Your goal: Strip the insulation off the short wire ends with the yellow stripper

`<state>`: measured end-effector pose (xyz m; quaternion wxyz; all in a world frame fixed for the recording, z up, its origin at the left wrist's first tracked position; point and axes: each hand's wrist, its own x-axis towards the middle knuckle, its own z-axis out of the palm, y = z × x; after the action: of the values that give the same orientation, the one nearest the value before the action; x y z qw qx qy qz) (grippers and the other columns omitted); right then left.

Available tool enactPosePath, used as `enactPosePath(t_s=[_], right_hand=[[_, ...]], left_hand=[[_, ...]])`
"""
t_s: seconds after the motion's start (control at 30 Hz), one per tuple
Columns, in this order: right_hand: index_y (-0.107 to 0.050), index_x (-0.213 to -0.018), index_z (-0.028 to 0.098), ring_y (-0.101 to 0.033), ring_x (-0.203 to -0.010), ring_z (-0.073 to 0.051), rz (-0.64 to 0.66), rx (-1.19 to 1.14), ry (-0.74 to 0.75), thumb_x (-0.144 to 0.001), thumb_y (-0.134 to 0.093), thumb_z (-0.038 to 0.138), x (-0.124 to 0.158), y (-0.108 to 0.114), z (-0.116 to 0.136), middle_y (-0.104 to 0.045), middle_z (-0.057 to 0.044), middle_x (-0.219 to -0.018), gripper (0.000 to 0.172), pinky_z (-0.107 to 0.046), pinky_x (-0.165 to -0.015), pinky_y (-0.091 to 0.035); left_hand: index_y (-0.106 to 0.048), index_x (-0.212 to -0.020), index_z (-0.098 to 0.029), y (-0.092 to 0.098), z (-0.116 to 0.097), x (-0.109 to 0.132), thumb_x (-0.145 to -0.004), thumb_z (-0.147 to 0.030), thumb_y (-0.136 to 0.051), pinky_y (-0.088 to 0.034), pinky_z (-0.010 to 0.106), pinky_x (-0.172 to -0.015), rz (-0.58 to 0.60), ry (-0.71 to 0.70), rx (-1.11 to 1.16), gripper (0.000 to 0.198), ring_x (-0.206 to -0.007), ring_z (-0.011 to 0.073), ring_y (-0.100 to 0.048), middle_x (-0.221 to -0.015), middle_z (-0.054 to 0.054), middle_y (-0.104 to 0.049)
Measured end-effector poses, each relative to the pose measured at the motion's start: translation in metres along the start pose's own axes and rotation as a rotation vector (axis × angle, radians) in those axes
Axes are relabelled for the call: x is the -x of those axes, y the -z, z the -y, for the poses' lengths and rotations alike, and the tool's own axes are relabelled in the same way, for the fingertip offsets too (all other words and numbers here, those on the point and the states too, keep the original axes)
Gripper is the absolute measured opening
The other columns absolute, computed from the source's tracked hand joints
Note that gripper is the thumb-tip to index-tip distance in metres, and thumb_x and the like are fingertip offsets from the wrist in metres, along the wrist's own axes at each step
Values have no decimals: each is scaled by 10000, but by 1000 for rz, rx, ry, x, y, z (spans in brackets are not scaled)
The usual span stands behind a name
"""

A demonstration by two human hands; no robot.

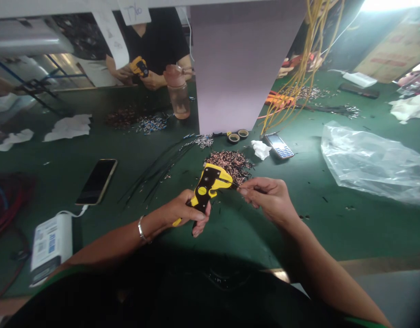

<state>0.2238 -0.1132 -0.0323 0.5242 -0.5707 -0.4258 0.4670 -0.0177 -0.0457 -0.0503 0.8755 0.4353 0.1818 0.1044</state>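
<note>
My left hand (191,212) is wrapped round the handles of a yellow and black wire stripper (206,184), its jaws pointing right. Between the fingertips of my right hand (269,196) is a thin black wire (234,185), pinched close to the stripper's jaws. Whether the wire's tip is inside the jaws I cannot tell. Just behind the tool lies a heap of short copper and black wire pieces (232,164). Several long black wires (162,164) stretch across the green table behind my left hand, towards small metal terminals (205,141).
A phone (97,182) is cabled to a white power bank (52,248) on the left. A keypad phone (279,146), tape rolls (233,137) and a plastic bag (374,159) lie right of centre. Behind an upright panel (240,68), a co-worker's hands hold another stripper (139,67).
</note>
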Motion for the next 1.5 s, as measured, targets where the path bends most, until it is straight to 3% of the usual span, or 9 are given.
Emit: enactPosePath(t_s=[0.1,0.3,0.6,0.87,1.07,1.27,1.5], right_hand=[[-779,-648,209,-428,-386,-80,-5,4,-10,-628,-791,313,0,0,-1,-606,13,-472,107,-240,-358,-331],[-775,-672,210,-472,-412,-93,7,37,-5,-638,-774,328,-1,-2,-3,-629,4,-500,123,-242,-363,-344],[-772,-674,203,-464,-405,-89,6,25,-1,-642,-781,317,-1,-1,-2,-622,11,-487,119,-245,-377,-337],[-762,-636,206,-456,-412,-90,32,48,3,-646,-763,302,0,-5,1,-617,11,-490,97,-256,-399,-349],[-753,-652,186,-460,-449,-93,198,187,-33,-691,-724,309,4,-14,-2,-588,21,-493,132,-254,-446,-358],[-740,-661,181,-455,-481,-94,312,262,-47,-719,-674,308,7,-25,-10,-579,21,-515,155,-252,-459,-334],[-746,-670,172,-449,-483,-91,313,271,-38,-724,-673,315,8,-26,-13,-597,17,-532,170,-249,-462,-337]], left_hand=[[-645,-790,-124,-3,1,0,-707,-204,-792,-534,260,-443,-33,10,-3,187,-428,114,-552,-543,-7,-616],[-600,-731,-155,1,5,-1,-693,-179,-769,-402,173,-313,-121,-12,39,175,-299,62,-398,-409,-87,-495],[-666,-866,-105,4,-3,-5,-667,-171,-757,-548,305,-514,-19,-95,55,228,-508,144,-608,-656,22,-643],[-639,-919,-112,15,-3,-9,-692,-139,-740,-544,330,-561,-140,-201,16,251,-556,145,-608,-727,24,-639],[-637,-930,-121,16,-2,-10,-705,-180,-800,-560,340,-623,-229,-258,-136,284,-613,158,-640,-738,24,-654],[-641,-944,-140,16,2,-9,-738,-235,-805,-559,334,-649,-241,-272,-202,281,-630,150,-644,-774,21,-649],[-648,-921,-143,16,3,-8,-745,-202,-772,-550,311,-636,-216,-279,-229,223,-616,140,-645,-764,12,-642]])
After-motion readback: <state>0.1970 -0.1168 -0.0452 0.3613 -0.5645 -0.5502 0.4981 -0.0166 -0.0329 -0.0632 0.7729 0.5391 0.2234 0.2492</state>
